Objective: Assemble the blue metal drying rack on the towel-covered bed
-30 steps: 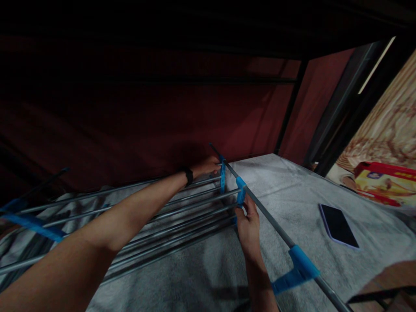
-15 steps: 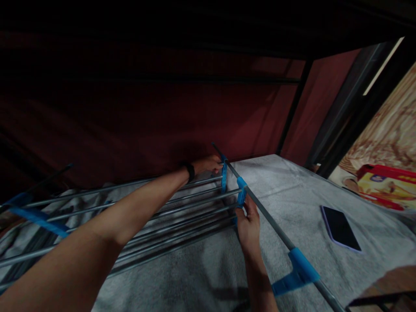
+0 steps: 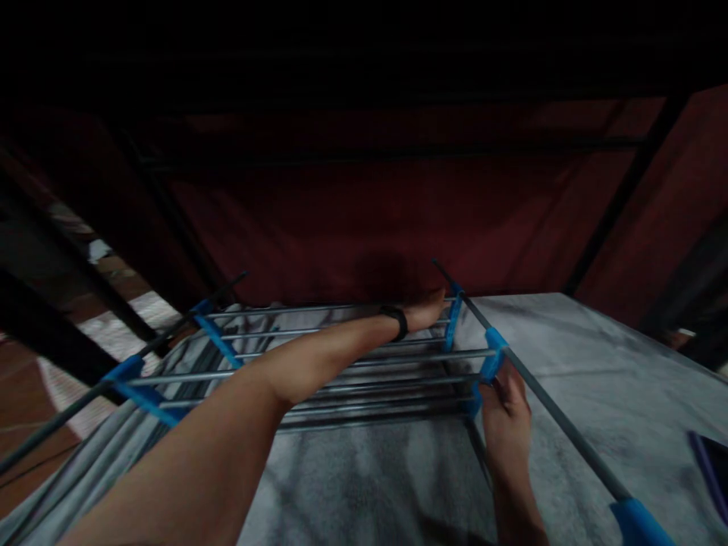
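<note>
Two hands: left hand touches drying rack, right hand grips blue connector.

A bed with a mottled grey cover fills the lower view, against a dark red wall. A rack of grey metal rods with blue joints rests on its left and middle part. A dark phone lies on the cover at the right edge, well apart from the rods
</note>
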`<state>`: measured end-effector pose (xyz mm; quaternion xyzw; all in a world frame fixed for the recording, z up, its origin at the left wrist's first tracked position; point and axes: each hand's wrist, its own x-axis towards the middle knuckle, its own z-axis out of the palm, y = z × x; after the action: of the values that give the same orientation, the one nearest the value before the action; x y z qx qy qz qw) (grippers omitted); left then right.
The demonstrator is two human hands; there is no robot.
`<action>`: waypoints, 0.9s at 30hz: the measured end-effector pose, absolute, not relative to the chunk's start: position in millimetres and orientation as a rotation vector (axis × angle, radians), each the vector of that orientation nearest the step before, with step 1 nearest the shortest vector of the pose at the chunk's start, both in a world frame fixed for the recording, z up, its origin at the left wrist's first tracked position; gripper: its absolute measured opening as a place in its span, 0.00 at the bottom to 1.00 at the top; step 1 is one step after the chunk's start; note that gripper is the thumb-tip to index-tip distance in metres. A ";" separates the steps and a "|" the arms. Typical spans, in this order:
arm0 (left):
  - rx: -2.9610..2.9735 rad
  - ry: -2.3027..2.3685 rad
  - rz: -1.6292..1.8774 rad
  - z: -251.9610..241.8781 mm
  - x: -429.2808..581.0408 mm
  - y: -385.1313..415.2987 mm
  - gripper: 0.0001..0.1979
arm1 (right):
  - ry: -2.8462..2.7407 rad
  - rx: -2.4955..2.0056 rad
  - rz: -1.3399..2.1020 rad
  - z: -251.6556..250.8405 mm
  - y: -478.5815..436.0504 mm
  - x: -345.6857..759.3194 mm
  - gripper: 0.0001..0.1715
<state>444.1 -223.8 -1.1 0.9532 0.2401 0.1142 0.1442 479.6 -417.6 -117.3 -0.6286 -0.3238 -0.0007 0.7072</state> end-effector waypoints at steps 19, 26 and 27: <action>2.697 0.669 0.226 -20.0 463.3 -198.8 0.14 | -0.655 -1.514 0.039 -107.4 -423.7 473.6 0.28; 2.718 0.688 0.206 -14.0 459.7 -204.4 0.16 | -0.602 -1.500 0.080 -104.1 -423.5 468.2 0.29; 2.731 0.677 0.191 -11.4 458.2 -207.2 0.17 | -0.609 -1.492 0.078 -103.1 -423.4 467.5 0.28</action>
<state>458.2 -207.2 -11.4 0.9559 0.2370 0.0668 0.1603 467.5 -423.4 -103.1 -0.6677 -0.2723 0.0351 0.6919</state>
